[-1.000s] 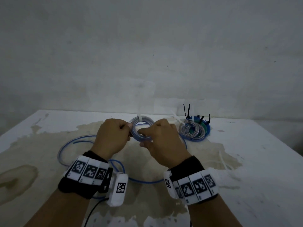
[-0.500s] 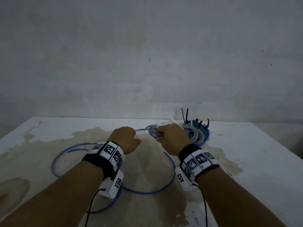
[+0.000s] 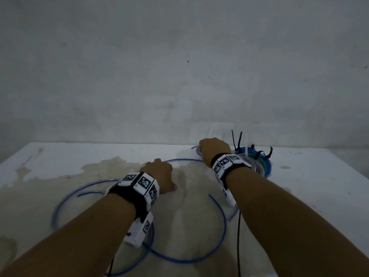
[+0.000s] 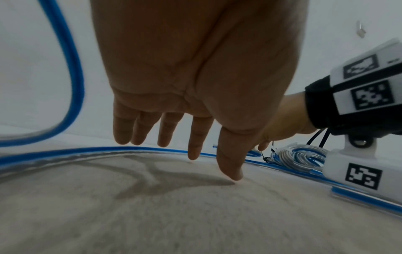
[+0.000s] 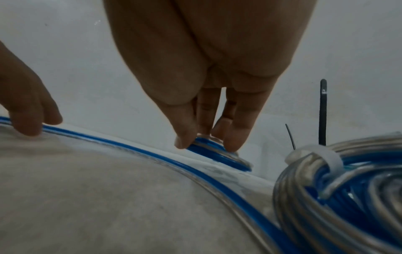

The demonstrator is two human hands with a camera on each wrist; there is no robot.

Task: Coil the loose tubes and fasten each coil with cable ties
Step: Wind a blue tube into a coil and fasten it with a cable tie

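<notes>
Small tied coil (image 5: 215,151) pinched by right hand (image 3: 214,150) at set-down beside finished coils (image 3: 253,166); left hand (image 4: 195,77) spread, empty; loose blue tube (image 3: 185,260) on counter (image 3: 309,186) likely needs coiling next

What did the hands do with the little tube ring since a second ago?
Both hands held the small coil up together; the left hand let go and dropped toward the table. The right hand carried it far right and holds it down beside the tied coils. The loose blue tube stayed put.
</notes>
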